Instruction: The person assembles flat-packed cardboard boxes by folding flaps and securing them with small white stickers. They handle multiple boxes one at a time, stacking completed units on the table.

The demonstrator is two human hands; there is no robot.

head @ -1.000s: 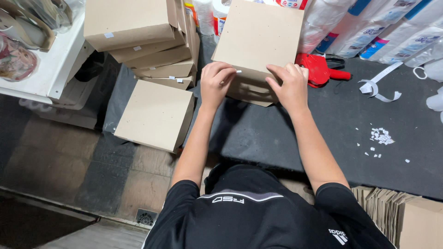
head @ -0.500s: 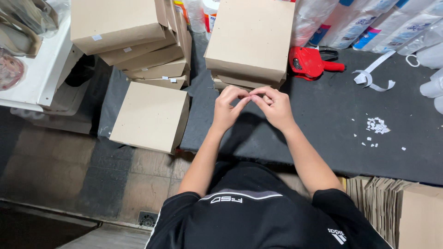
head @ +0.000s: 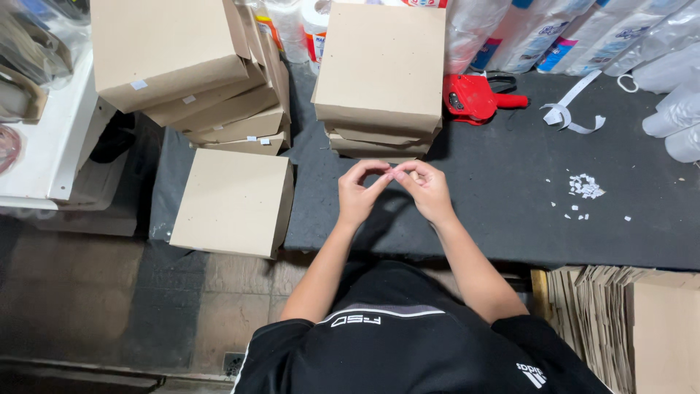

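Left hand (head: 359,191): I held it raised above the mat (head: 452,219), thumb and forefinger pinched toward the right fingertips. It was closed on something too small to identify; I could not tell what, if anything, sat between the fingers.
Right hand (head: 426,188): I held it level with the left, fingertips meeting the left's at the centre. Same pinched closure, contents unclear. Both hands were clear of the boxes, which kept the pinch free to work.
Box stack (head: 380,73): it stood just beyond my hands on the mat, top face flat and closed, within direct reach. Neither hand touched it.
Mat: dark and flat, it covered the bench and carried the stack and the tool.
Left pile (head: 193,69): several closed boxes leaned in an uneven stack to my left, apart from the near stack, which suggested a separate batch.
Lone box (head: 233,201): it lay flat, overhanging the mat's left edge below that pile.
Red tool (head: 474,96): a hand-held gun type, parked just right of the stack, where my right hand could take it.
Paper bits (head: 583,186): small white scraps scattered on the mat to the right, well apart from my hands.
Strip (head: 569,117): curled white backing tape lay near the tool.
Flat cartons (head: 620,328): unfolded blanks stood on edge at my lower right.
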